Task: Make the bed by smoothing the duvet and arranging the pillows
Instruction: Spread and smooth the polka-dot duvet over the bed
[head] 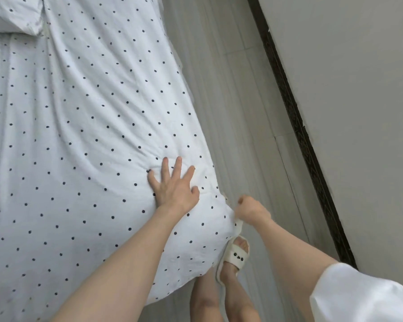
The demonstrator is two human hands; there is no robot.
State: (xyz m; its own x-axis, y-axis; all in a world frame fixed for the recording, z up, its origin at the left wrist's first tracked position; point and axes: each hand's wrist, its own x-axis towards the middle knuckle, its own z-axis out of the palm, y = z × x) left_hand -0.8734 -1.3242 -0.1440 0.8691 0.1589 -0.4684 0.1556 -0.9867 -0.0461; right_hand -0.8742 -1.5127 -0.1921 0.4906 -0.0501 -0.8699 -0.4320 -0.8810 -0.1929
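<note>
A white duvet (84, 126) with small dark dots covers the bed and fills the left of the view. Long creases run across it toward the near right edge. My left hand (173, 185) lies flat on the duvet near that edge, fingers spread. My right hand (250, 209) is closed on the duvet's side edge, which hangs over the bed's right side. A pillow (12, 13) in the same dotted fabric shows at the top left corner, partly cut off by the frame.
A narrow strip of pale tiled floor (242, 108) runs between the bed and a grey wall (358, 101) with a dark skirting board (296, 117). My legs and a white slipper (236, 254) stand in that strip beside the bed.
</note>
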